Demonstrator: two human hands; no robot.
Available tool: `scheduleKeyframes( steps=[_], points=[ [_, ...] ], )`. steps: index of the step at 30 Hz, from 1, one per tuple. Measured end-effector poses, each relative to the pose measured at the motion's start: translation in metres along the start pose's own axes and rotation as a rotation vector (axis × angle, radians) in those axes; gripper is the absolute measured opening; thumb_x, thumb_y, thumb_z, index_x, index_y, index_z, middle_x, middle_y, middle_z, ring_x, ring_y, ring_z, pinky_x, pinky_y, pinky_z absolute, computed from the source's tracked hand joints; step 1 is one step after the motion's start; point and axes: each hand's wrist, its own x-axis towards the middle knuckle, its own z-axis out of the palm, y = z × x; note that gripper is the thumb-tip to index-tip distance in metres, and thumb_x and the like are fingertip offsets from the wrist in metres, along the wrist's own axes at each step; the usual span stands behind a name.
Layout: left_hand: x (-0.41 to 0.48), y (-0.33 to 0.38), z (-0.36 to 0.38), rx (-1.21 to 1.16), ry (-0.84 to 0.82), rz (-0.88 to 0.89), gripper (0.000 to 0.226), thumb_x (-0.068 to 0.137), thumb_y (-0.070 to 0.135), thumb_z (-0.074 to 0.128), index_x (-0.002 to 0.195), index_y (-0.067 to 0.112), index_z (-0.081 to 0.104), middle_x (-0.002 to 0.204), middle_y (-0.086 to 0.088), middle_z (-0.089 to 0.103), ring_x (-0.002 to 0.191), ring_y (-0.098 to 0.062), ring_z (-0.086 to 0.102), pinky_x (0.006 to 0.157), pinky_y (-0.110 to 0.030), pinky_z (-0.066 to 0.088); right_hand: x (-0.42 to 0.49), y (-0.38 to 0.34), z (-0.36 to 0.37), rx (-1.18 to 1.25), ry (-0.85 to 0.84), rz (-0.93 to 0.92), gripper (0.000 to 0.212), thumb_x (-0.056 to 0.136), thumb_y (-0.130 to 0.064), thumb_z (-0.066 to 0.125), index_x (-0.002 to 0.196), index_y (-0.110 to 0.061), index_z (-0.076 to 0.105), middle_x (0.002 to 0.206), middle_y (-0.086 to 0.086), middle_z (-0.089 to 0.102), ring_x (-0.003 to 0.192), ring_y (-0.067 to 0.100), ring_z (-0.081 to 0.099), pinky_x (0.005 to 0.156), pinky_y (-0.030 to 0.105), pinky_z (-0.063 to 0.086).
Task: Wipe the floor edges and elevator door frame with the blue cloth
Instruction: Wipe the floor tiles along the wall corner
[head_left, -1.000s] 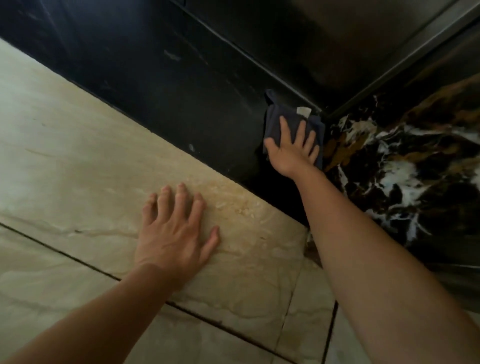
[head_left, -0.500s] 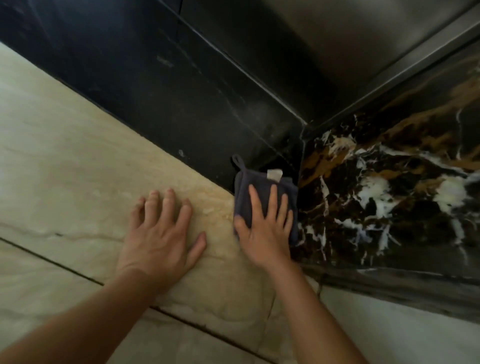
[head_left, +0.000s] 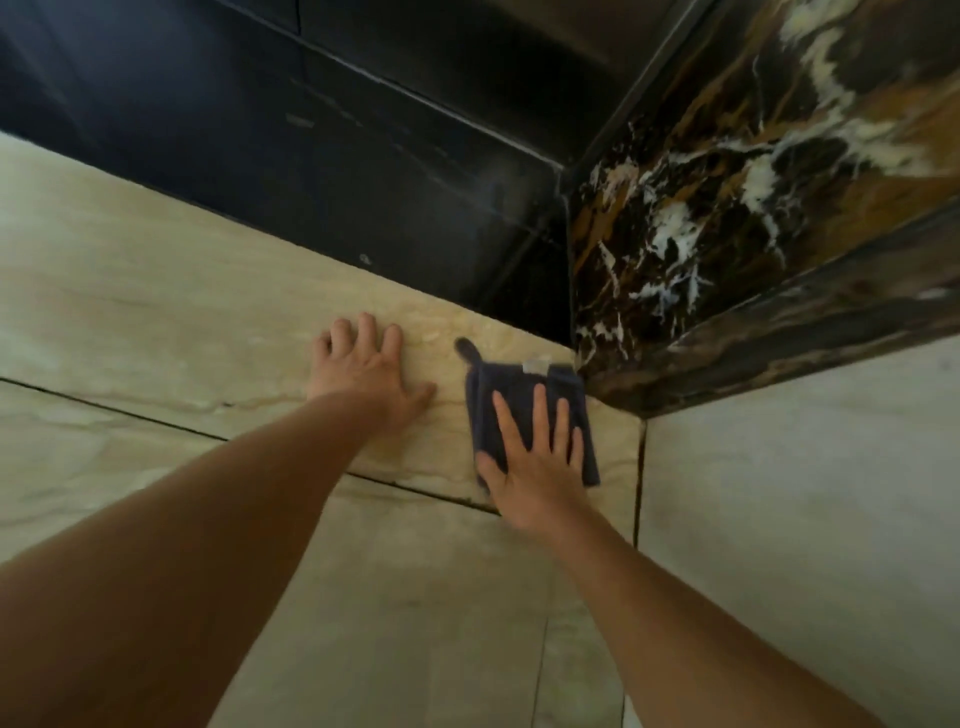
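Note:
A folded dark blue cloth (head_left: 519, 392) with a small loop and a white tag lies flat on the beige marble floor (head_left: 156, 312), close to the foot of the dark veined marble door frame (head_left: 727, 197). My right hand (head_left: 535, 467) presses down on the cloth with straight, spread fingers. My left hand (head_left: 366, 366) rests flat on the beige floor tile just left of the cloth, fingers spread. The black threshold strip (head_left: 363, 171) runs diagonally beyond both hands.
A white wall panel (head_left: 805, 519) meets the floor on the right, below the dark frame's base. Dark grout lines cross the beige tiles between my arms. The metal elevator door (head_left: 467, 41) stands at the top.
My right hand has dragged the cloth back from the black threshold corner onto the beige tile, toward me. My left hand has stayed flat on the floor.

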Motion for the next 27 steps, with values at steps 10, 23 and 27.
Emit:
scheduleKeyframes(
  steps=[10,23,27],
  points=[
    [-0.148,0.072,0.051,0.020,0.017,0.295,0.074,0.086,0.066,0.034,0.144,0.019,0.025,0.158,-0.015,0.011,0.142,-0.038,0.015,0.111,-0.051,0.024,-0.070,0.041,0.033,0.116,-0.024,0.235,0.070,0.086,-0.075,0.019,0.140,-0.057,-0.023,0.156,-0.004,-0.034,0.145,0.030,-0.025,0.116,0.050,-0.009],
    [-0.243,0.024,0.112,0.068,-0.008,0.436,0.082,0.091,0.059,0.034,0.153,0.019,-0.002,0.163,-0.010,-0.009,0.149,-0.030,-0.010,0.121,-0.046,0.004,-0.286,-0.015,0.131,0.066,0.051,0.271,0.070,0.093,-0.066,0.019,0.154,-0.034,0.009,0.161,0.019,0.009,0.145,0.048,0.013,0.113,0.062,0.022],
    [-0.247,0.028,0.120,0.029,0.026,0.408,0.084,0.087,0.059,0.030,0.153,0.015,0.000,0.163,-0.009,-0.007,0.148,-0.030,-0.013,0.119,-0.046,-0.004,-0.326,-0.022,0.156,0.057,0.062,0.302,0.073,0.092,-0.068,0.022,0.154,-0.033,0.009,0.161,0.017,0.006,0.144,0.048,0.015,0.113,0.059,0.020]
  ],
)
